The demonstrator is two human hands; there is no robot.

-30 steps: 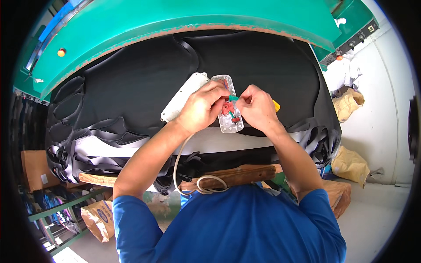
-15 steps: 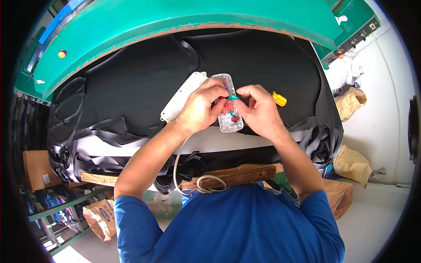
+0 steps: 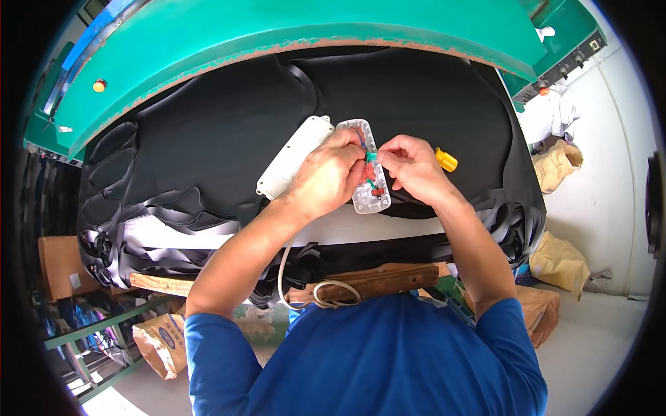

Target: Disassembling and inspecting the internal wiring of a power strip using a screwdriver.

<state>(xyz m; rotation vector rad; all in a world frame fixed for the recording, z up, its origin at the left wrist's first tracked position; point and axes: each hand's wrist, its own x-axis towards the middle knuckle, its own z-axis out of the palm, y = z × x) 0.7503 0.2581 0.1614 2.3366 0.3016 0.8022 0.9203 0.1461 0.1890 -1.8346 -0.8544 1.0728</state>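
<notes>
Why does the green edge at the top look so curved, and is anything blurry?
Head view: the fisheye lens bends the green machine edge toward the black rim; the hands and the open white plastic casing look sharp in even daylight, without glare.

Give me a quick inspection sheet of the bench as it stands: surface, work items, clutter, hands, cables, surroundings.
Surface: black sheet material over the bench, under a green machine hood.
Work items: opened power strip base with coloured wires exposed; its white cover lies beside it.
Clutter: yellow-handled tool; black strips piled at left.
Hands: left hand and right hand both pinch at the wiring.
Cables: cream cord hangs off the bench edge, looped below.
Surroundings: tan sacks on the floor at right; cardboard box at left.
</notes>
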